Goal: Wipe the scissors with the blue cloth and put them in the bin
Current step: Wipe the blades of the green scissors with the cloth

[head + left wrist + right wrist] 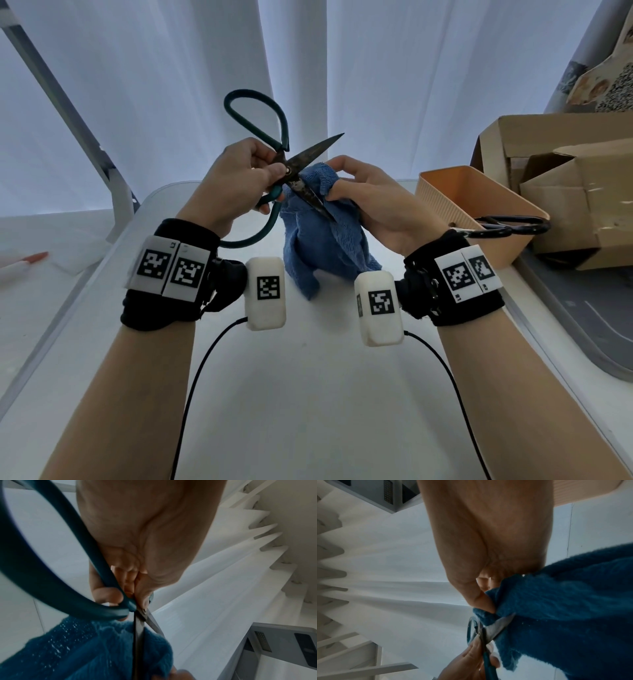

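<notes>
The left hand (239,178) pinches the teal-handled, dark-bladed scissors (291,171) at the pivot, held above the white table (308,377). At 3 o'clock, the right hand (370,202) folds the blue terry cloth (318,240) round the lower blade. Best to stroke toward the tip, fingers behind the edge. The orange plastic bin (442,192) waits at 3 o'clock.

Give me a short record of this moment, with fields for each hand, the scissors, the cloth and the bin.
left hand: grips green-handled scissors near the pivot
right hand: pinches blue cloth around the lower blade
scissors state: blades open, held above white table
bin: orange, to the right; black-handled scissors lie over its rim
</notes>
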The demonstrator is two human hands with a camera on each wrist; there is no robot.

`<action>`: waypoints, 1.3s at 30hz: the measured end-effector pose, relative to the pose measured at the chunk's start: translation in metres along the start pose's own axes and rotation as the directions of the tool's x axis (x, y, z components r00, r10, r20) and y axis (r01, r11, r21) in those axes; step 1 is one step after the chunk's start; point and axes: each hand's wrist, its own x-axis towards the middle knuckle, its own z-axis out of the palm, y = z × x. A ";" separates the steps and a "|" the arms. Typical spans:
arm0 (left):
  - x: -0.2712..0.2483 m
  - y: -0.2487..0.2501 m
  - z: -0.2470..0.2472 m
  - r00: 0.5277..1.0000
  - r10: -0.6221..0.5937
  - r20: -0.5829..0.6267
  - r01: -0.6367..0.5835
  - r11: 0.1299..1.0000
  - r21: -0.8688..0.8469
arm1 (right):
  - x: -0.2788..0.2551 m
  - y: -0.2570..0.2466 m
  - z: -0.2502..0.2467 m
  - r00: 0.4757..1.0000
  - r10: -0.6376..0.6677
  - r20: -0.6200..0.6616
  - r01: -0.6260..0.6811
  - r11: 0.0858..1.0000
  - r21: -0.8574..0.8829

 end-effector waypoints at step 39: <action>-0.008 0.002 0.008 0.897 0.443 -0.004 -0.427 0.867 0.258 | 0.000 -0.004 0.000 0.998 0.060 -0.026 -0.057 0.995 0.079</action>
